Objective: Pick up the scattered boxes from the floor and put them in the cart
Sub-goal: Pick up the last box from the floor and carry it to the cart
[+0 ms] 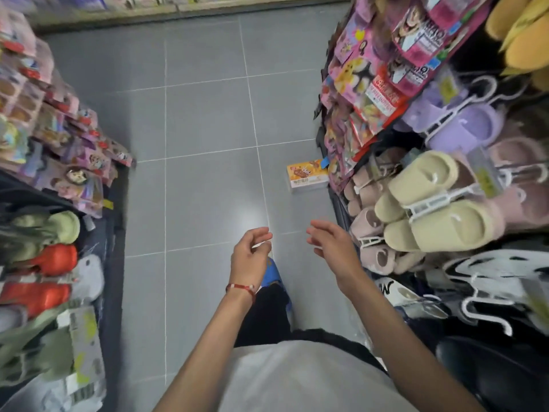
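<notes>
Head view looks down a shop aisle, where one small orange and yellow cardboard box (307, 176) lies flat on the grey tiled floor (208, 114), far ahead of the hands and to the right, just beside the foot of the dark display rack (337, 203). The left hand (251, 252), with a red string bracelet (240, 288) at its wrist, and the right hand (332, 245) are both held out in front with fingers loosely curled and nothing in them. The step in hand looks to be the reach for that box: best to step closer, bend, and take it by its long sides with the right hand, keeping the arm clear of the cream foam slippers (430, 203) that jut from the rack. No cart shows (it may stand behind), so the carry will likely need a turn. The box front has a pale band of Chinese characters, too blurred to read; the pink printed packets (371, 84) above it carry lettering that is likewise illegible
</notes>
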